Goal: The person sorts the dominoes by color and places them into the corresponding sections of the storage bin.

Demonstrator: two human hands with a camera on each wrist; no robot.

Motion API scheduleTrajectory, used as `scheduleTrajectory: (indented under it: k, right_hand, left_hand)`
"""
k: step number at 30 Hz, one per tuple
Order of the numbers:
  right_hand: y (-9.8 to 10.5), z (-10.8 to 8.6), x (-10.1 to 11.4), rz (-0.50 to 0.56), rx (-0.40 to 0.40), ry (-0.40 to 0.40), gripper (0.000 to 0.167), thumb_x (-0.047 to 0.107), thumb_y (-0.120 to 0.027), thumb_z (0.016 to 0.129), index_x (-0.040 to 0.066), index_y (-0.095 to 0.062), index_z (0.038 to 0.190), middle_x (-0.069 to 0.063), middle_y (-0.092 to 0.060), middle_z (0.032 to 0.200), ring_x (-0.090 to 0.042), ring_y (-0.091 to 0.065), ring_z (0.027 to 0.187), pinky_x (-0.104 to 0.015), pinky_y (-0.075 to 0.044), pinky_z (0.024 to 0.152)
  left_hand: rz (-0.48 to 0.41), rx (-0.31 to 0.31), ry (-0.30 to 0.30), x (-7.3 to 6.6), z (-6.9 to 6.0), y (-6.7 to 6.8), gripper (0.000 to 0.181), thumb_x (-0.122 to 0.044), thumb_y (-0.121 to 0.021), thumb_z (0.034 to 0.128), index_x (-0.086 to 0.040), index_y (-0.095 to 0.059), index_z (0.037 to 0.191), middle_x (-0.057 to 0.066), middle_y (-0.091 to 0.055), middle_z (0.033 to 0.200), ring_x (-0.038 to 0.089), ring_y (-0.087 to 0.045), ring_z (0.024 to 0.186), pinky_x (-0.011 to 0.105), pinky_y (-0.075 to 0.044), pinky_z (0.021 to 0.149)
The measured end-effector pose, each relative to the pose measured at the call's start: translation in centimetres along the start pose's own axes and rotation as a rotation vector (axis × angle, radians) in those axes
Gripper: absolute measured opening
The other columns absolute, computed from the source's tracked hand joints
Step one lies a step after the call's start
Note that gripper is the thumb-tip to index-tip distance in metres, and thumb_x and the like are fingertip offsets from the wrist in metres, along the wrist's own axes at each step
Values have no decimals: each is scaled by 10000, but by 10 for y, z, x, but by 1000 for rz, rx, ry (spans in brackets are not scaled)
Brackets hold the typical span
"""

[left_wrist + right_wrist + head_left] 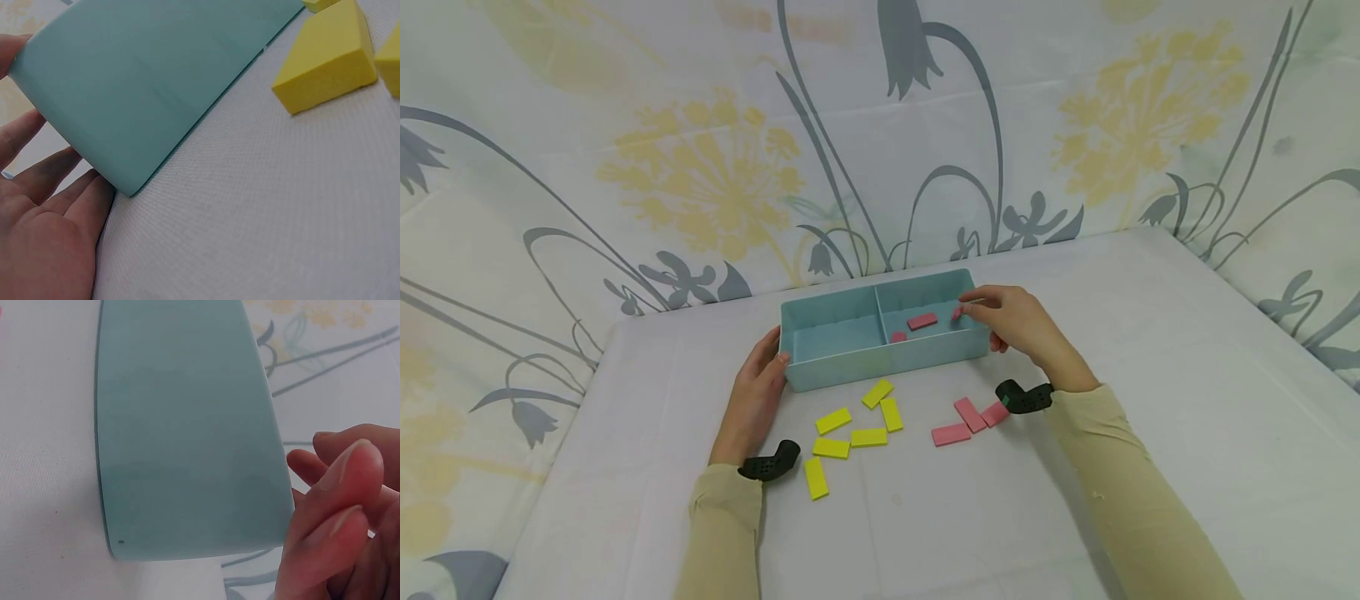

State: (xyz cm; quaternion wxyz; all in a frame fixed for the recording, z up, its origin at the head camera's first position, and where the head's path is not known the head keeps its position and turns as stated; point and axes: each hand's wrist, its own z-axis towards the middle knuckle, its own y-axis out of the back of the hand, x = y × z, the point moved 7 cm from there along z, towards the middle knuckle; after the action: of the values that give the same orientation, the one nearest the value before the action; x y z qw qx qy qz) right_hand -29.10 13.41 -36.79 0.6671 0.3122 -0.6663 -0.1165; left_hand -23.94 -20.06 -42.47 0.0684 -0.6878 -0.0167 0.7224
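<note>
A light blue-green box (842,367) with two compartments stands on the table. My left hand (757,400) rests against its left end, with the thumb at the near corner's rim. In the left wrist view, the fingers (47,178) are spread along the end wall. Over the right compartment, my right hand (1017,322) pinches a small pink block (957,313) between thumb and fingertips. Below that hand, inside the compartment, lie a pink block (922,321) and another, partly hidden by the front wall. The right wrist view does not show the pinched block.
Several yellow blocks (868,437) lie scattered in front of the box's left half. Three pink blocks (951,434) lie on the white cloth before its right half, near the right wrist. Behind the table hangs a flower-patterned cloth (850,125).
</note>
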Motion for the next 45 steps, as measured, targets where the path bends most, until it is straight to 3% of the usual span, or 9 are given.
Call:
scheduleTrajectory:
  k: [8, 18, 27, 34, 39, 45]
  right_hand:
    - [1, -2, 1, 7, -2, -3, 379, 334, -508, 899, 122, -541, 1211, -119, -569, 1128, -225, -498, 467, -342, -467, 523]
    - [1, -3, 1, 13, 12, 15, 361, 346, -500, 900, 139, -546, 1193, -116, -597, 1095, -229, -504, 477, -373, -473, 542]
    - [0, -4, 2, 65, 36, 55, 363, 332, -486, 907, 112, -538, 1191, -109, -571, 1135, -351, -601, 644, -345, -512, 571]
    - [0, -7, 2, 56, 32, 92, 362, 324, -493, 908, 102, -544, 1190, -83, -528, 1183, -289, -621, 657, -345, -515, 584]
    - [-1, -11, 1, 62, 32, 119, 351, 314, -497, 910, 91, -559, 1174, -68, -550, 1142, -275, -626, 690, -344, -511, 581]
    - [-1, -14, 4, 49, 20, 168, 324, 363, -504, 899, 150, -587, 1128, -50, -630, 981, -260, -614, 687, -382, -491, 597]
  left_hand:
    - [7, 7, -15, -1, 0, -1, 583, -254, -482, 928, -131, -200, 1424, 54, -152, 1470, 165, -165, 1330, 295, -195, 1061]
    - [10, -6, 1, 0, 0, -1, 557, -255, -477, 930, -169, -223, 1418, 20, -172, 1465, 133, -184, 1322, 289, -205, 1058]
    - [15, -8, 3, 0, 0, 2, 561, -267, -484, 926, -168, -229, 1416, 23, -173, 1464, 137, -199, 1317, 291, -217, 1053]
    - [12, -8, -1, 1, 0, 2, 545, -254, -472, 933, -167, -234, 1415, 22, -174, 1464, 143, -203, 1316, 296, -222, 1052]
    - [6, -7, 5, 2, 0, 2, 551, -253, -476, 931, -159, -232, 1416, 28, -170, 1466, 140, -202, 1316, 291, -222, 1051]
    - [13, -8, 4, 1, 1, 2, 539, -261, -472, 933, -167, -243, 1412, 22, -177, 1464, 134, -208, 1313, 292, -218, 1053]
